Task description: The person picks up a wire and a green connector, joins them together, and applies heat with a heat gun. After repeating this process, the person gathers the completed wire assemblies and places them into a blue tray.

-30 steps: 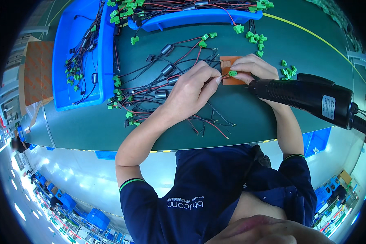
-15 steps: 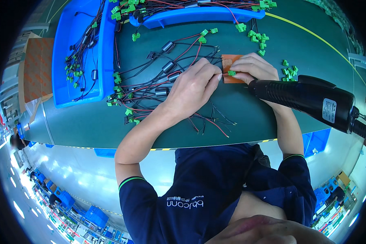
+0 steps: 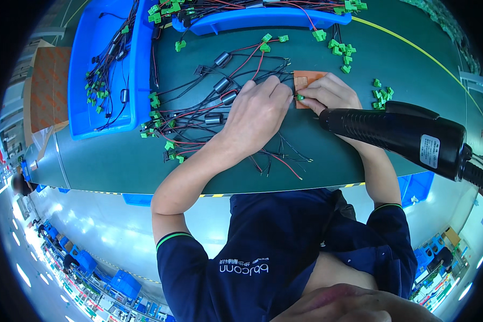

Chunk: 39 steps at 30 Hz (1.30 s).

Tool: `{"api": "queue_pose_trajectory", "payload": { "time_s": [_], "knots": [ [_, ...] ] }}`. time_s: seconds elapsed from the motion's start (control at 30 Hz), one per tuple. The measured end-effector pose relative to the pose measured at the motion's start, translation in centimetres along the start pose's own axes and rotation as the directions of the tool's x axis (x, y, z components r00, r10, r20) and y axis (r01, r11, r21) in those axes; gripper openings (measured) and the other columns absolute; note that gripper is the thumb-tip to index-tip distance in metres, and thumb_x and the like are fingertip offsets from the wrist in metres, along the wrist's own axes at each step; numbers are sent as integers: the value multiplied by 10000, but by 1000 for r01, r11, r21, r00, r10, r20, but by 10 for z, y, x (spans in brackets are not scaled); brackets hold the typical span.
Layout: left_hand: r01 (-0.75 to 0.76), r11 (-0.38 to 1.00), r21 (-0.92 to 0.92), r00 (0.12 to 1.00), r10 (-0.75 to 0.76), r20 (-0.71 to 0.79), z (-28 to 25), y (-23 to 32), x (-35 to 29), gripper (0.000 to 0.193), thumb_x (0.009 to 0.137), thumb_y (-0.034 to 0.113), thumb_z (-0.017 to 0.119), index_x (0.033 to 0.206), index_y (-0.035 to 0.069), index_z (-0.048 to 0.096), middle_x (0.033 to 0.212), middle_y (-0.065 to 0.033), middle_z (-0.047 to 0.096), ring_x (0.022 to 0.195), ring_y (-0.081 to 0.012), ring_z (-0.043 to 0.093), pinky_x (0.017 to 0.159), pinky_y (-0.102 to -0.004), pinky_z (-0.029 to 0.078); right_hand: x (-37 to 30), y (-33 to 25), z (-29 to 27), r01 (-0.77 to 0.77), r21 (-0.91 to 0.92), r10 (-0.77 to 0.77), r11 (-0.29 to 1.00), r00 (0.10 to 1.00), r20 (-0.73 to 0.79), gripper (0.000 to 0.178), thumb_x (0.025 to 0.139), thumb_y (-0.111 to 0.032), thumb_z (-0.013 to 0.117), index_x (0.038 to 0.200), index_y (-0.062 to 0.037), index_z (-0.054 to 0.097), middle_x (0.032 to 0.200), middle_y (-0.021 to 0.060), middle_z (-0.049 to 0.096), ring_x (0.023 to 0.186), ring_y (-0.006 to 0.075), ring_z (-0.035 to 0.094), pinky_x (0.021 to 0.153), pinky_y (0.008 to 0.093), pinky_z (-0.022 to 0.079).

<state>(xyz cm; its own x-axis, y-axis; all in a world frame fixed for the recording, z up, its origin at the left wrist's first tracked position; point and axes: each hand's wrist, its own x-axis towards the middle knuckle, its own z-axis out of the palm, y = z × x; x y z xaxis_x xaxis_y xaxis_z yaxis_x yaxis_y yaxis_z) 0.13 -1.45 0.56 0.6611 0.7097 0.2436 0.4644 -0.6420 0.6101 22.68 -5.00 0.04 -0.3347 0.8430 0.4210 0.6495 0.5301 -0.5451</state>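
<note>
The green worktop (image 3: 327, 155) holds a big blue tray (image 3: 104, 115) at its left edge and a black tool (image 3: 397, 134) hangs near its right side. Both hands look busy fitting a tiny green plug (image 3: 300, 97) on the small orange board (image 3: 306, 86) near the far middle. The left hand (image 3: 257, 110) and right hand (image 3: 333, 95) pinch shut on the plug between them. Next comes a gentle, steady push, I think
</note>
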Motion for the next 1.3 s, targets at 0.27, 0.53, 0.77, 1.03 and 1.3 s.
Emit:
{"api": "queue_pose_trajectory", "payload": {
  "time_s": [0.27,0.53,0.77,1.03,1.3],
  "knots": [
    [21,1000,-7,1000,-21,0,3,-4,-1,45,954,84,691,976,50,672,914,-96,588,776,-323,562,754,-414,431,-1,-8,-51,-142,558,238,818,966,-103,665,973,-348,726,1524,-87,461,1188,188,650,1057,310,620,922,432,510],
    [33,999,-3,999,-33,8,5,-7,-1,49,955,93,690,964,48,672,907,-91,597,778,-315,578,740,-407,426,24,-49,-48,167,758,168,631,924,-344,564,974,-48,647,1472,-104,389,837,103,553,612,178,519,628,404,517],
    [31,999,14,1000,-31,1,8,-9,0,49,958,101,687,955,55,671,904,-87,599,772,-304,584,739,-401,431,54,-51,-34,179,848,186,499,934,-306,308,1019,-51,578,1310,-66,477,689,47,495,525,125,438,528,325,423],
    [18,999,36,1000,-18,0,9,-11,-1,64,963,110,683,953,53,657,903,-85,593,764,-294,584,740,-395,430,58,-48,-20,161,852,176,498,943,-281,206,1039,-26,526,1235,-75,484,658,40,474,491,110,408,495,312,400],
    [15,999,51,1000,-14,-11,11,-12,-2,77,973,122,671,943,54,647,888,-84,575,760,-288,579,747,-391,428,58,-52,-15,167,821,188,547,931,-314,206,1043,-23,525,1221,-83,440,656,59,474,492,114,396,480,307,396]
  ]
}}
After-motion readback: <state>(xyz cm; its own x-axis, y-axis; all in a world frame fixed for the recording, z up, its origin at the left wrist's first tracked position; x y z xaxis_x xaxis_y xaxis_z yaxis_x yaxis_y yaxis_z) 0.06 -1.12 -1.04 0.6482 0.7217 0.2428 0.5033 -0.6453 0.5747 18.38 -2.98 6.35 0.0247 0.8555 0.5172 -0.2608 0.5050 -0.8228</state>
